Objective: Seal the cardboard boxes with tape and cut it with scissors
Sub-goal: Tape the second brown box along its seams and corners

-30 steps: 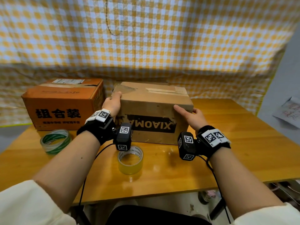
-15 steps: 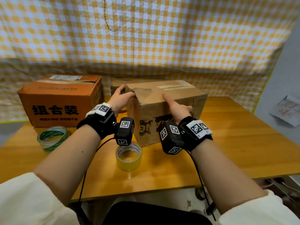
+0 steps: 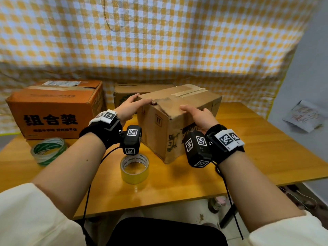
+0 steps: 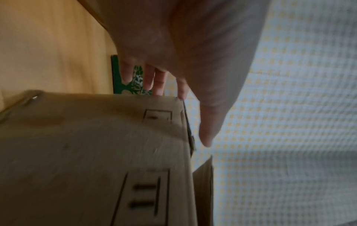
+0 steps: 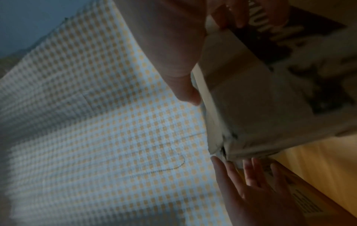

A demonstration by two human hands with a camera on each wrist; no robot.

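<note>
A brown cardboard box (image 3: 177,110) with strips of old tape on top stands on the table, one corner turned towards me. My left hand (image 3: 131,107) touches its far left top corner with straight fingers; the left wrist view shows the fingers (image 4: 158,82) at the box (image 4: 96,152) edge. My right hand (image 3: 198,116) lies on the printed right face, thumb over the top edge, as the right wrist view shows the thumb (image 5: 185,91) against the box (image 5: 260,99). A yellow tape roll (image 3: 134,168) stands in front of the box. No scissors are in view.
An orange box (image 3: 55,110) with black characters sits at the back left, with a green-and-white tape roll (image 3: 48,151) in front of it. Another brown box (image 3: 127,93) stands behind, against the checked cloth. The wooden table (image 3: 266,148) extends right; a paper (image 3: 305,118) lies beyond it.
Both hands have turned the brown box on the table, so its printed face now points to the right and an end face shows. The tape rolls have not moved.
</note>
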